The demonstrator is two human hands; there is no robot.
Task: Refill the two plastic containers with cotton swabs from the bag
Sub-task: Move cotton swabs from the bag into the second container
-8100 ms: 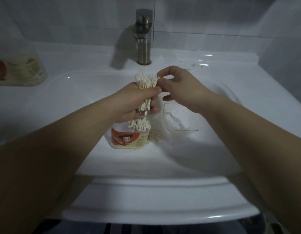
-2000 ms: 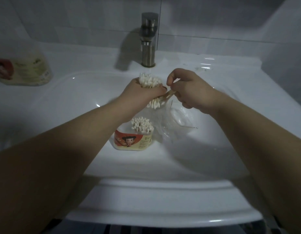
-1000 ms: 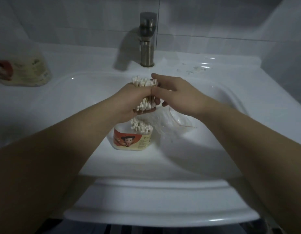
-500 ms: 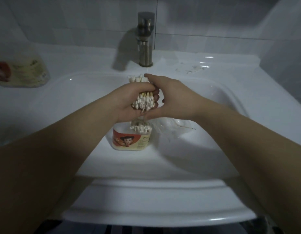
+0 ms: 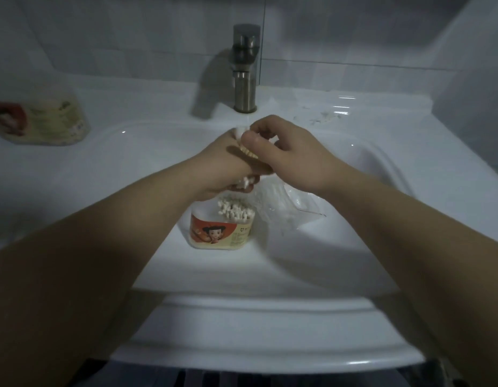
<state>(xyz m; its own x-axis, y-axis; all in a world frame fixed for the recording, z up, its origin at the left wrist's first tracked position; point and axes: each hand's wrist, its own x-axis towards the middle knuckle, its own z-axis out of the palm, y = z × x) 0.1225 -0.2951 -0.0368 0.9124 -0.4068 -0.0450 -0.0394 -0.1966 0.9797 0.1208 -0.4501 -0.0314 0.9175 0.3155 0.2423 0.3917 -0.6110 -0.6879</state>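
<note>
Cotton swabs (image 5: 248, 153) gripped by curled fingers of left hand (image 5: 222, 167), fingers of right hand (image 5: 291, 153) pinching top tips; container (image 5: 220, 233) below

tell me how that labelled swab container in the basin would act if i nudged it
The container probably feels light: a small plastic tub holding only cotton swabs. It would likely slide easily on the glossy, curved sink. If tipped, swabs may spill, since no lid is on it.

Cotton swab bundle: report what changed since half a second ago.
The right hand moved from the side of the cotton swab bundle up to pinch its top; the left hand keeps gripping it. The labelled container and plastic bag stayed put.
</note>
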